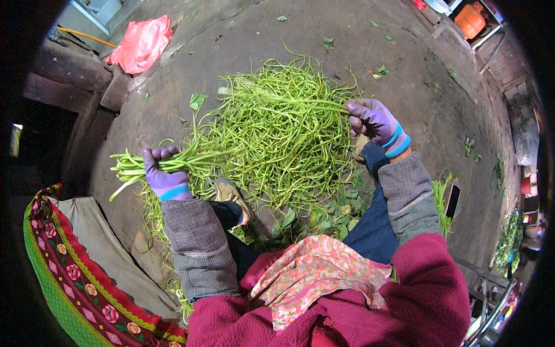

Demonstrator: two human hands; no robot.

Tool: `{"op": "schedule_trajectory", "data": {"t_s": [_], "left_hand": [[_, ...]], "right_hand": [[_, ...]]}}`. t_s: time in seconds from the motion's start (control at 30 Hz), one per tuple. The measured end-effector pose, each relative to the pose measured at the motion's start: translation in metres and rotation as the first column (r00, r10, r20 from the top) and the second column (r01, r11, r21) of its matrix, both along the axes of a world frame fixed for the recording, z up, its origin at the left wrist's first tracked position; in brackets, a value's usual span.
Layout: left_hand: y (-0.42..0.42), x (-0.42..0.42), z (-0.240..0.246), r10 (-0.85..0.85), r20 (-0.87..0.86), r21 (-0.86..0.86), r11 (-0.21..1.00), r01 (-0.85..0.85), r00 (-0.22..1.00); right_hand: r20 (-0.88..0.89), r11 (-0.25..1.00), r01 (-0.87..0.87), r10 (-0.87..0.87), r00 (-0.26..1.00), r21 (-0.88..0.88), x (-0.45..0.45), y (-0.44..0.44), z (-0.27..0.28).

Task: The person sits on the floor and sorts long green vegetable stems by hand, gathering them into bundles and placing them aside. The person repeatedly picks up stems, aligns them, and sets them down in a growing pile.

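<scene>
A large heap of long green vegetable stems (286,143) lies tangled on the floor between my feet. My left hand (167,171), in a purple work glove with a blue cuff, grips a bunch of green stems (128,167) at the left of the heap; their far ends trail to the right over it and blur. At the heap's right side my right hand (375,123), gloved the same way, pinches a few stems (321,104) by one end. These stretch leftward above the pile, blurred toward their far end.
Torn green leaves (342,212) lie near my feet. A red plastic bag (145,43) sits at the upper left. Beside my right leg are another bunch of stems (440,199) and a dark flat object (453,201). An embroidered cloth (91,286) curves along the lower left. An orange gas cylinder (470,21) stands far right.
</scene>
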State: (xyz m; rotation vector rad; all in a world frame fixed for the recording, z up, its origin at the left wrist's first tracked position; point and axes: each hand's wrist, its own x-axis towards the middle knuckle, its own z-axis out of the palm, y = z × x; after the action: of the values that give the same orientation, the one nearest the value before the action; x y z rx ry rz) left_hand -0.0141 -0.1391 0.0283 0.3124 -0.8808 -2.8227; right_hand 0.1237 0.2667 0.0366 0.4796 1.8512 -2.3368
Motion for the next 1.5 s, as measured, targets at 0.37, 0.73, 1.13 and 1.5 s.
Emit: {"op": "schedule_trajectory", "data": {"t_s": [0.37, 0.73, 1.13, 1.5], "left_hand": [[0.096, 0.036, -0.033, -0.611, 0.219, 0.014, 0.781, 0.624, 0.761], [0.118, 0.042, -0.030, -0.580, 0.080, 0.030, 0.815, 0.579, 0.811], [0.125, 0.057, -0.022, -0.576, 0.173, -0.302, 0.741, 0.599, 0.799], [0.140, 0.086, -0.044, -0.764, 0.281, -0.297, 0.506, 0.809, 0.581]], "right_hand": [[-0.081, 0.985, -0.005, 0.019, 0.997, 0.174, -0.009, -0.049, 0.005], [-0.018, 0.925, -0.302, 0.314, 0.949, 0.233, -0.001, -0.056, -0.006], [-0.093, 0.854, -0.420, 0.466, 0.880, 0.307, -0.008, -0.063, -0.017], [-0.227, 0.960, 0.044, 0.020, 0.974, 0.275, -0.018, -0.093, -0.024]]}}
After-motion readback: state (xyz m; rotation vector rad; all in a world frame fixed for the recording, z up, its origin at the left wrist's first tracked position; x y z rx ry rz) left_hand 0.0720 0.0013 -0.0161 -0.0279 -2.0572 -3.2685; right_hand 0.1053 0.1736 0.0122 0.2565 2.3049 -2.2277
